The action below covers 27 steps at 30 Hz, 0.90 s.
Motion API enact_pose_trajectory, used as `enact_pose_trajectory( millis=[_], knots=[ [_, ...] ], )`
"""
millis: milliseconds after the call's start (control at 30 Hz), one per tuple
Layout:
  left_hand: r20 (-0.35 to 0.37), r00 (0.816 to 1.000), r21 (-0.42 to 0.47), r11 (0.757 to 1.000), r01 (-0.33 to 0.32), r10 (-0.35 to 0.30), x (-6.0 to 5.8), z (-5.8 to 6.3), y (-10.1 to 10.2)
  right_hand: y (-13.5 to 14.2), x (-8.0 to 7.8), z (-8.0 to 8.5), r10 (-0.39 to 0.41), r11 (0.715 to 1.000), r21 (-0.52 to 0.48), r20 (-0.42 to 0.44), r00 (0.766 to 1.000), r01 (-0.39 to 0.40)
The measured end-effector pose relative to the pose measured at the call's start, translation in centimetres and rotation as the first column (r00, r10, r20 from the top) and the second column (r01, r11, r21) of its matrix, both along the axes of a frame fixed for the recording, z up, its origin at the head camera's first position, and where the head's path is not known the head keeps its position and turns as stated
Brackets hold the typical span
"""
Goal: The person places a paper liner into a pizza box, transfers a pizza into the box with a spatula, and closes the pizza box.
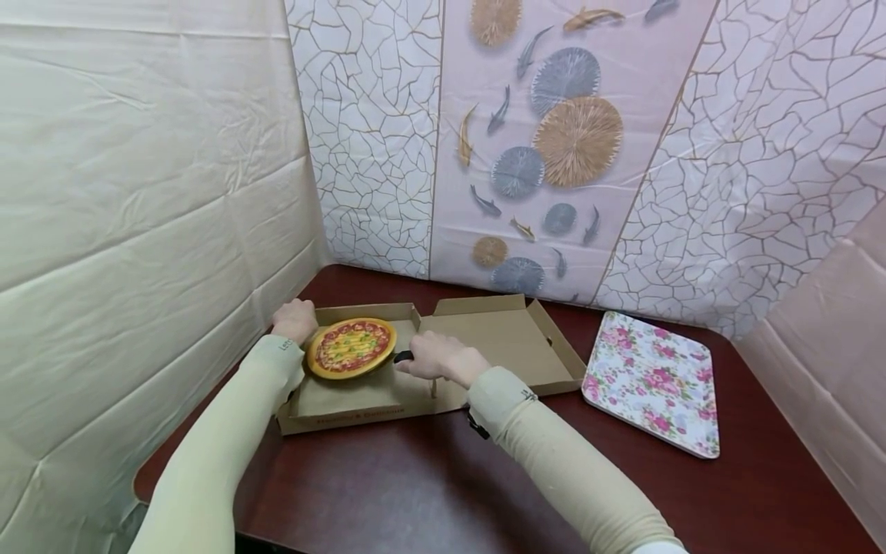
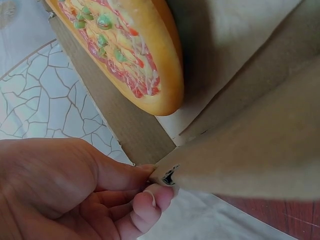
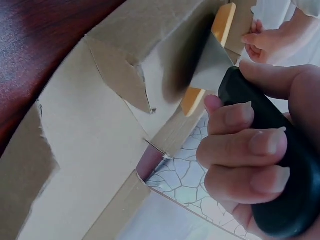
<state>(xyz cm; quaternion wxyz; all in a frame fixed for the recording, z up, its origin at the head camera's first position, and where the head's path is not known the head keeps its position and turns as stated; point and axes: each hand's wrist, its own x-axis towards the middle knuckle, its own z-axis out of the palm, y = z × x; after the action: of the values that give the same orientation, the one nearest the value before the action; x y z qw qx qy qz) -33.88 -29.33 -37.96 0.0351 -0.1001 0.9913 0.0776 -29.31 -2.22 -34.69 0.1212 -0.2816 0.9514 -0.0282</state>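
My left hand [image 1: 294, 320] pinches the wall of an open cardboard pizza box [image 1: 346, 419] at its left far corner; the left wrist view shows thumb and fingers on the cardboard edge. My right hand [image 3: 250, 150] grips the black handle of a metal-bladed spatula [image 3: 212, 67]. Its blade lies under the pizza [image 1: 351, 348], which has a yellow crust and red, yellow and green topping. Within the box's left half the pizza sits tilted, and a shadow falls on the cardboard beneath it. From the head view only the handle's black tip shows beside my right hand.
The box lid [image 1: 508, 346] lies opened out to the right on the dark red table [image 1: 388, 485]. Beyond it is a flower-patterned tray [image 1: 654, 381]. Cloth-covered walls [image 1: 173, 192] stand at the left, back and right of the table.
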Motion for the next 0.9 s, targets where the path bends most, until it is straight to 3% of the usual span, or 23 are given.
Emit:
enact_pose_trajectory(
  millis=[900],
  knots=[
    [-0.007, 1.0, -0.003, 1.0, 0.019, -0.019, 0.0, -0.1, -0.2, 1.4, 0.1, 1.8, -0.024, 1.0, 0.009, 0.071, 0.997, 0.024]
  ],
)
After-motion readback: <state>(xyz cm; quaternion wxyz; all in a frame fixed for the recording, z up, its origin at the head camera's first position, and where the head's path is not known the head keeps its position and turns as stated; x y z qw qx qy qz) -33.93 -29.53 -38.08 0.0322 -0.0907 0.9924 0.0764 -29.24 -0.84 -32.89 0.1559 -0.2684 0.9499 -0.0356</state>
